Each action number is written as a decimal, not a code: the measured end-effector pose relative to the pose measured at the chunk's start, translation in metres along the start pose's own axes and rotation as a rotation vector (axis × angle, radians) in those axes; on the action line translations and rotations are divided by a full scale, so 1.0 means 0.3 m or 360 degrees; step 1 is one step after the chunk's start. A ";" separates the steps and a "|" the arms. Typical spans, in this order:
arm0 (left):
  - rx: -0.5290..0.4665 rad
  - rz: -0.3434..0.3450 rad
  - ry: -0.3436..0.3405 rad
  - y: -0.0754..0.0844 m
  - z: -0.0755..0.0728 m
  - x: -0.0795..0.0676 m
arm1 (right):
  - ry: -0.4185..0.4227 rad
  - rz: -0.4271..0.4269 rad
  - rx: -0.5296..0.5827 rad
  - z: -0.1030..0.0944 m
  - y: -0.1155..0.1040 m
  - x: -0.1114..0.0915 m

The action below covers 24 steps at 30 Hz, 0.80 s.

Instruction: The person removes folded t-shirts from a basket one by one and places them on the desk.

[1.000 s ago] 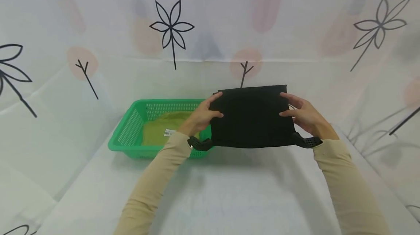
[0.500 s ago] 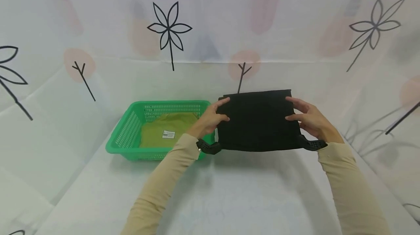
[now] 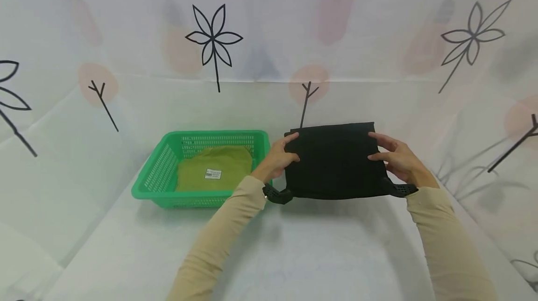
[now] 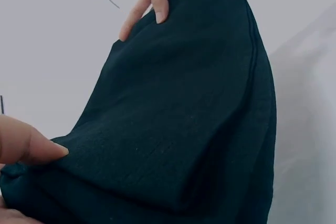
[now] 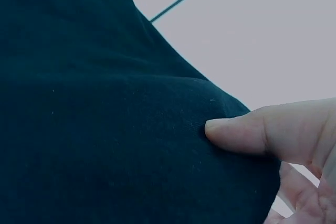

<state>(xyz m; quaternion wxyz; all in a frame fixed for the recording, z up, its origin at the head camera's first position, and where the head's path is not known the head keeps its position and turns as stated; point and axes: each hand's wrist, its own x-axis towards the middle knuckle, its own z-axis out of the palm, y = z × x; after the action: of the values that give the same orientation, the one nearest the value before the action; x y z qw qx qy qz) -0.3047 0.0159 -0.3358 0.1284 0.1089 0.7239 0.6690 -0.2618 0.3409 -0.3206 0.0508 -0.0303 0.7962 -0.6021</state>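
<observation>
A folded black cloth [image 3: 334, 163] hangs between my two hands, a little above the white table. My left hand [image 3: 276, 157] pinches its left edge, thumb and index finger on the near face. On the opposite edge, my right hand [image 3: 397, 157] pinches the cloth in the same way; its other fingers are partly hidden behind. The left wrist view shows several layers along the side of the folded cloth [image 4: 173, 98]. In the right wrist view the thumb [image 5: 236, 132] presses on the dark fabric. What garment or cloth it is, I cannot tell.
A green plastic basket [image 3: 145, 189] stands to the left of the black cloth. Inside it lies a folded olive-green cloth [image 3: 201, 170] with a white label [image 3: 213, 174]. Behind the table [image 3: 319, 254] hangs a white sheet [image 3: 260, 25] printed with flowers.
Both hands and the black cloth have moved slightly lower and to the right, away from the basket. The grip on the cloth is the same. The head view has shifted a little.
</observation>
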 end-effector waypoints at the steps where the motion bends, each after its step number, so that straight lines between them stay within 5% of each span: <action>1: -0.0001 -0.0003 0.0007 -0.005 0.008 0.001 | 0.0004 0.0004 0.0006 -0.001 0.006 0.000; 14: -0.0063 -0.0040 0.0203 -0.079 0.113 0.002 | 0.0063 0.0065 0.0054 -0.008 0.103 0.012; 24: -0.0215 -0.0062 0.0315 -0.121 0.144 0.008 | 0.0064 0.0110 0.0063 -0.001 0.144 0.016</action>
<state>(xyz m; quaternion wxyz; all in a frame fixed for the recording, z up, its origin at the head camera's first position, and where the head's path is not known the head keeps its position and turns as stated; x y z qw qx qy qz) -0.2922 0.0544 -0.3753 0.0764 0.0193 0.6884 0.7210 -0.2662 0.3524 -0.3624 0.0561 0.0105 0.7855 -0.6162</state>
